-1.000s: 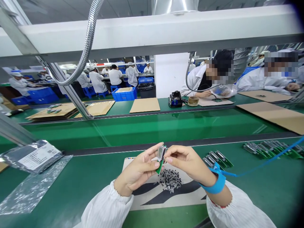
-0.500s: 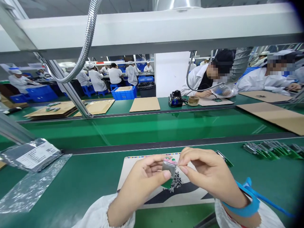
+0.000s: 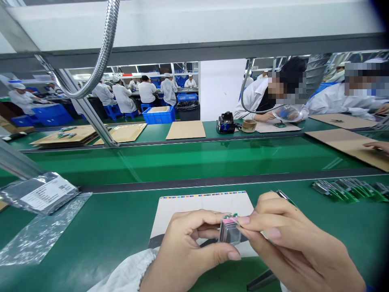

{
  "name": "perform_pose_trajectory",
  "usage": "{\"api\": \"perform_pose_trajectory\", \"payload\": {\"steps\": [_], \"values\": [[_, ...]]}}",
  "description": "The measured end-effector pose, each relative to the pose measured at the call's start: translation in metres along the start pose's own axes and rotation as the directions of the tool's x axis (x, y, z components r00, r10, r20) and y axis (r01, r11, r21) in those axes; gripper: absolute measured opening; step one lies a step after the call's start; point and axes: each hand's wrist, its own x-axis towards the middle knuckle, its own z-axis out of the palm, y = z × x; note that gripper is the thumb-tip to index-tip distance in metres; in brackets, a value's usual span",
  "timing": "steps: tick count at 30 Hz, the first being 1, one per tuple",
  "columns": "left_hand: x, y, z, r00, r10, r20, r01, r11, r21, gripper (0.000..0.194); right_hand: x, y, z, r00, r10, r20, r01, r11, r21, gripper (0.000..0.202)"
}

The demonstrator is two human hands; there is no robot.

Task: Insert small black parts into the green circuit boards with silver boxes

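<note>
A small circuit board module [image 3: 231,235] with a grey, metal-like block and a pink strip along its top is gripped by my left hand [image 3: 194,243], thumb in front and fingers behind. Bits of green show at its upper edge. My right hand [image 3: 291,235] is closed in a pinch at the pink strip, its fingertips touching the module's upper right corner. Whatever lies between those fingertips is too small to make out. Beneath both hands is a pale printed sheet [image 3: 203,200] with a colour-bar edge; much of it is covered by the hands.
Several similar board modules [image 3: 349,190] lie in a row at the right. At the left sit a labelled silver bag [image 3: 45,192] and a clear plastic sleeve [image 3: 45,231]. Beyond the green strip are cardboard sheets [image 3: 186,130], a tape roll [image 3: 249,125] and co-workers. A metal hose [image 3: 103,52] hangs overhead.
Both hands and the module have shifted right and slightly down, and the module has turned. The small dark parts seen on the sheet are now hidden. A co-worker's hand has appeared at far right.
</note>
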Motion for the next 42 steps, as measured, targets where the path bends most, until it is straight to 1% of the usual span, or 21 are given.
{"api": "perform_pose_trajectory", "payload": {"steps": [3, 5, 9, 12, 15, 18, 22, 27, 33, 37, 40, 42], "values": [[-0.0003, 0.0003, 0.0007, 1.0, 0.019, 0.002, -0.02, 0.999, 0.034, 0.041, -0.0003, -0.0016, 0.002, 1.0, -0.026, 0.003, 0.027, 0.998, -0.06, 0.032], [-0.001, 0.0001, 0.0009, 0.999, 0.036, 0.01, -0.037, 0.998, 0.053, 0.043, -0.0024, -0.0026, 0.0031, 1.0, -0.006, -0.01, 0.006, 0.998, -0.07, 0.028], [-0.0025, 0.0012, 0.0012, 0.999, 0.052, 0.015, -0.053, 0.996, 0.077, 0.04, -0.0078, -0.0054, 0.0054, 0.991, 0.094, -0.099, -0.093, 0.996, 0.01, 0.024], [-0.0032, 0.0032, 0.0014, 1.0, 0.025, 0.017, -0.027, 0.994, 0.104, 0.034, -0.0088, -0.0065, 0.0073, 0.984, 0.14, -0.108, -0.134, 0.989, 0.062, 0.023], [-0.0039, 0.0036, 0.0015, 1.0, 0.008, 0.017, -0.01, 0.993, 0.117, 0.035, -0.007, -0.0061, 0.0077, 0.988, 0.116, -0.097, -0.111, 0.992, 0.055, 0.026], [-0.0041, 0.0021, 0.0011, 1.0, 0.013, 0.004, -0.013, 0.993, 0.116, 0.035, -0.0046, -0.0056, 0.0057, 0.994, 0.078, -0.074, -0.079, 0.997, -0.008, 0.027], [-0.0039, 0.0, -0.0002, 0.999, 0.034, 0.011, -0.035, 0.993, 0.112, 0.036, -0.0032, -0.0056, 0.0023, 0.999, 0.02, -0.041, -0.024, 0.996, -0.083, 0.024], [-0.0055, -0.0018, -0.0012, 0.998, 0.054, 0.019, -0.057, 0.987, 0.152, 0.039, -0.002, -0.0049, 0.0025, 1.0, -0.003, -0.027, 0.0, 0.996, -0.094, 0.022], [-0.005, -0.0026, -0.0011, 0.999, 0.051, -0.01, -0.048, 0.982, 0.181, 0.036, -0.0047, -0.0065, 0.0047, 0.997, 0.031, -0.064, -0.036, 0.996, -0.078, 0.025], [-0.0047, -0.0025, -0.0018, 0.997, 0.066, -0.034, -0.058, 0.979, 0.197, 0.039, -0.0088, -0.0062, 0.0051, 0.997, 0.039, -0.072, -0.044, 0.997, -0.063, 0.023], [-0.0052, -0.0016, -0.0012, 0.997, 0.072, -0.027, -0.065, 0.976, 0.206, 0.04, -0.0091, -0.006, 0.006, 0.996, 0.037, -0.081, -0.042, 0.997, -0.061, 0.024], [-0.0055, -0.0003, -0.0004, 0.997, 0.069, -0.022, -0.063, 0.977, 0.205, 0.037, -0.0075, -0.0064, 0.0062, 0.996, 0.028, -0.09, -0.034, 0.997, -0.063, 0.024]]}}
